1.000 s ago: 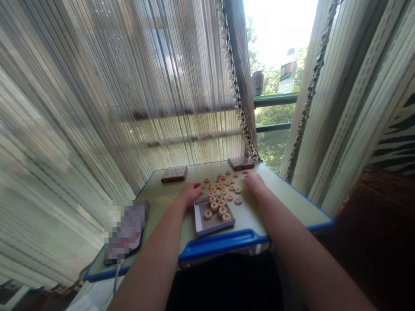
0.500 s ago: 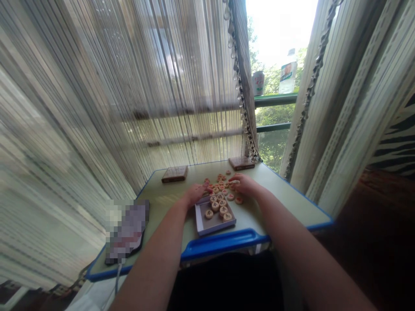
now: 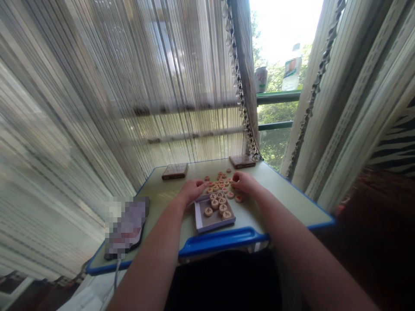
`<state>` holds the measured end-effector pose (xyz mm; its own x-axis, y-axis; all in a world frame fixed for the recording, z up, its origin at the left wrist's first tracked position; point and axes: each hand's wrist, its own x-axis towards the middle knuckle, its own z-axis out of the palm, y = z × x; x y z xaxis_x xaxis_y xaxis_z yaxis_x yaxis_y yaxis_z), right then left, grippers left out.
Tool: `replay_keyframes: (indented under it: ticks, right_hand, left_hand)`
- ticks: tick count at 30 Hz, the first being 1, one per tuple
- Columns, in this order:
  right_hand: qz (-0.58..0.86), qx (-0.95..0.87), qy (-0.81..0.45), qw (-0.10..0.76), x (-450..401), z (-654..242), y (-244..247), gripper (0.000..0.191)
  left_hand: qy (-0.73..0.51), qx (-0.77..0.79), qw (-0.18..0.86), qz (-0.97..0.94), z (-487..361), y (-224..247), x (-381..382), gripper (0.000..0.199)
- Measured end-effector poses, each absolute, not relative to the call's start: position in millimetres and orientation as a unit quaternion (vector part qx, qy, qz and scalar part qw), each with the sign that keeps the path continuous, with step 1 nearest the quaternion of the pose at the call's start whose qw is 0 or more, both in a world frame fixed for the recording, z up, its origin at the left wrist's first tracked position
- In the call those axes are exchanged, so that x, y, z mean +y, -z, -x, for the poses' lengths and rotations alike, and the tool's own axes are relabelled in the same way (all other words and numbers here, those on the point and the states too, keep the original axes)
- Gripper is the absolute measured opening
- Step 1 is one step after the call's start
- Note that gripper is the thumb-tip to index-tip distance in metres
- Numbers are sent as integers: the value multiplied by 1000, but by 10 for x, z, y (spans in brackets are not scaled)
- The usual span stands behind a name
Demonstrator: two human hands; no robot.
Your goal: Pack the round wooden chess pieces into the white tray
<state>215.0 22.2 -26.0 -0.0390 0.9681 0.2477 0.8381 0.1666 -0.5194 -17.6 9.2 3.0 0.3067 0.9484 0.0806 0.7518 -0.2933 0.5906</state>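
Round wooden pieces with red or dark characters (image 3: 221, 184) lie scattered at the middle of the light table (image 3: 162, 207). In front of them is an open shallow box (image 3: 212, 221) with several dark-marked pieces (image 3: 215, 204) inside, some stacked. My left hand (image 3: 193, 189) is at the left of the scattered pieces, behind the box's left corner, its fingers pressed together near a piece; whatever they hold is too small to name. At the right side of the pieces is my right hand (image 3: 244, 182), fingers closed together, with their contents hidden.
Two flat brown boxes (image 3: 175, 171) (image 3: 242, 162) lie along the table's far edge. A blurred flat device (image 3: 128, 229) with a cable is at the left. A blue tray rim (image 3: 223, 240) runs along the near edge. A can (image 3: 261, 80) and bottle (image 3: 292, 71) stand by the window.
My left hand's fingers have lifted off the red pieces and drawn together slightly to the left. My right hand's fingers have curled closed at the right side of the pieces.
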Motion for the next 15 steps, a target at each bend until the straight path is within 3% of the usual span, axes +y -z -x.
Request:
replay_keyframes:
  ticks: [3,7,15]
  right_hand:
    - [634,-700,-131,302,214,-2136,257,17]
    - [627,-692,-136,332,215,-2124,253,14]
    - [630,-683,-166,331,217,-2127,249,15]
  left_hand:
    - [-144,536,236,-798,220,-151,-27,48]
    - [-26,501,287,-816,261,-254,-126,68]
    - [9,501,232,-834,219,-229,-132,74]
